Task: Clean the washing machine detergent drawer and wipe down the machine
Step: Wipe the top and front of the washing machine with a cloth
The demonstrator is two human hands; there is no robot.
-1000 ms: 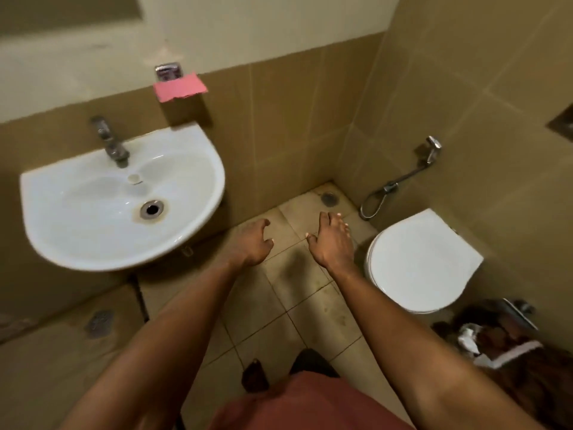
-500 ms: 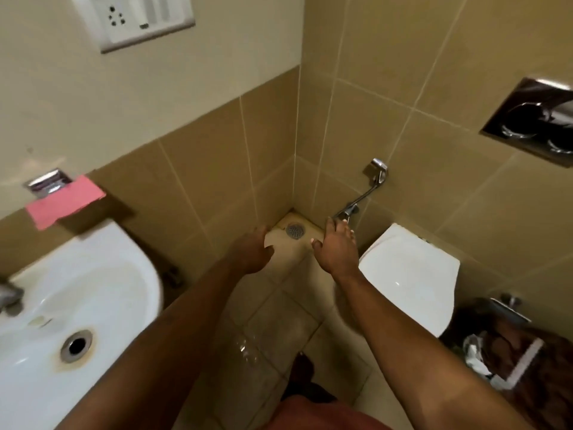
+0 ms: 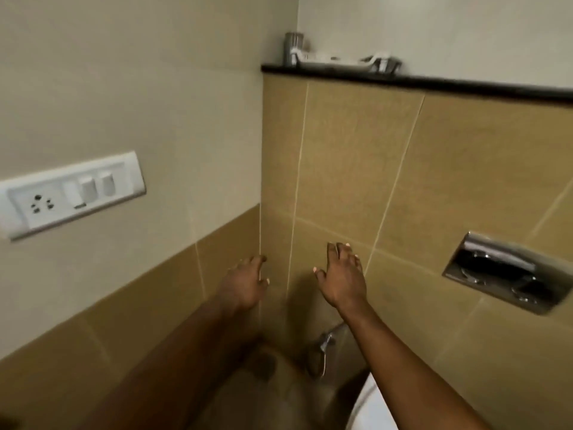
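Note:
No washing machine or detergent drawer is in view. I am facing the tiled corner of a bathroom. My left hand (image 3: 245, 282) is stretched out in front of the corner, empty, with its fingers loosely curled and apart. My right hand (image 3: 341, 276) is held out beside it, palm down, fingers spread, holding nothing. Both forearms reach up from the bottom of the frame.
A white switch and socket plate (image 3: 71, 193) sits on the left wall. A chrome flush plate (image 3: 508, 273) is set in the right wall. A dark ledge (image 3: 434, 83) above carries a metal cup and holder (image 3: 294, 52). Below are a spray hose (image 3: 325, 342) and toilet rim (image 3: 369, 405).
My view has swung up and to the right, from the basin and floor to the wall corner. The basin, pink cloth and floor have left the frame. Both hands stay stretched out and empty.

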